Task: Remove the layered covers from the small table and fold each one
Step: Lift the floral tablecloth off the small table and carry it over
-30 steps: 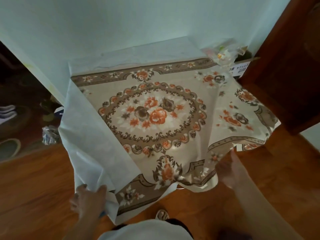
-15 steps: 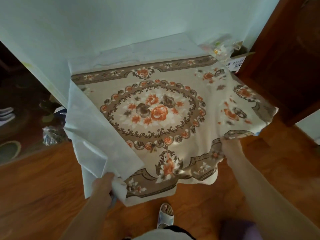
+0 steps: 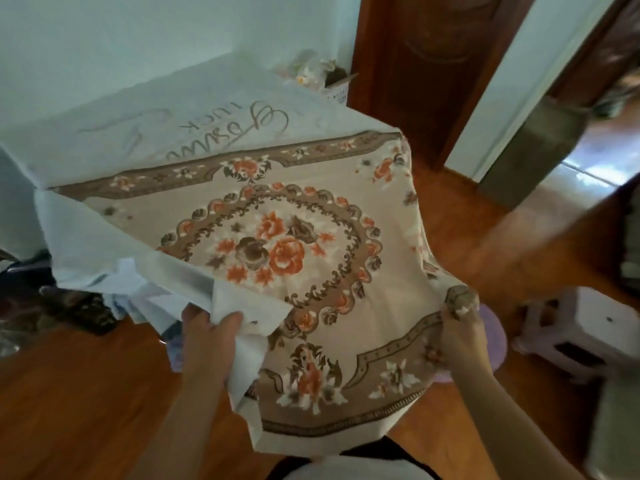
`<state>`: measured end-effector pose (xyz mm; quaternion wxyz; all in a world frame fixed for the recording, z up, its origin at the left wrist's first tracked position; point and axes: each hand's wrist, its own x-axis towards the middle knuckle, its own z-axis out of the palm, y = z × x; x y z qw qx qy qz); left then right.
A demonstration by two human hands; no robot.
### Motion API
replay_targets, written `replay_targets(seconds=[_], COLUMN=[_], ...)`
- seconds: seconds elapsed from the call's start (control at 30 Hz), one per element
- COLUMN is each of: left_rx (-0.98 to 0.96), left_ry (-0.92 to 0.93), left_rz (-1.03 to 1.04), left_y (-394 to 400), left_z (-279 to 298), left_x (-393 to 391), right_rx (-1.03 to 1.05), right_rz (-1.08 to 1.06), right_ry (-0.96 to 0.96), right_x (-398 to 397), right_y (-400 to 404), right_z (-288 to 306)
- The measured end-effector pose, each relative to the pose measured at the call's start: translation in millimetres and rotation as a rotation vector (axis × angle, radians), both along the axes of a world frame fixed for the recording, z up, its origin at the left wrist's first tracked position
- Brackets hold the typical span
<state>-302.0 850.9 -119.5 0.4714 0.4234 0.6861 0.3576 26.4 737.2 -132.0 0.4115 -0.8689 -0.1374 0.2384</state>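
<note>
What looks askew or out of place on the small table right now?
The beige floral cover sits skewed, its left edge folded back showing white underside, gripped by left hand and right hand. A white lettered cover lies exposed behind.

floral cover (image 3: 277, 244), lifted, over white cover (image 3: 194, 109)

Matt floral cloth cover (image 3: 277, 244), glossy wood floor (image 3: 86, 393)

Wooden floor (image 3: 79, 393); dark brown door (image 3: 440, 60) at upper right; white plastic stool (image 3: 585, 330) at right; pale wall (image 3: 114, 39) behind.
</note>
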Motion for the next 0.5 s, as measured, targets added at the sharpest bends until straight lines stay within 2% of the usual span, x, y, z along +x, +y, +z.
replay_targets(seconds=[0.1, 0.2, 0.33, 0.5], left_rx=[0.01, -0.006, 0.061, 0.146], left_ry=[-0.064, -0.236, -0.32, -0.471], left_rz=[-0.093, -0.104, -0.252, -0.431], left_y=[-31, -51, -86, -176], left_z=[35, 80, 133, 179], left_x=[29, 58, 112, 216], right_rx=[0.165, 0.304, 0.408, 0.488], right_rz=[-0.043, -0.099, -0.173, -0.204], right_ry=[-0.014, 0.011, -0.017, -0.069], right_x=[8, 30, 68, 142], right_y=[-60, -121, -204, -319], right_z=[45, 99, 156, 176])
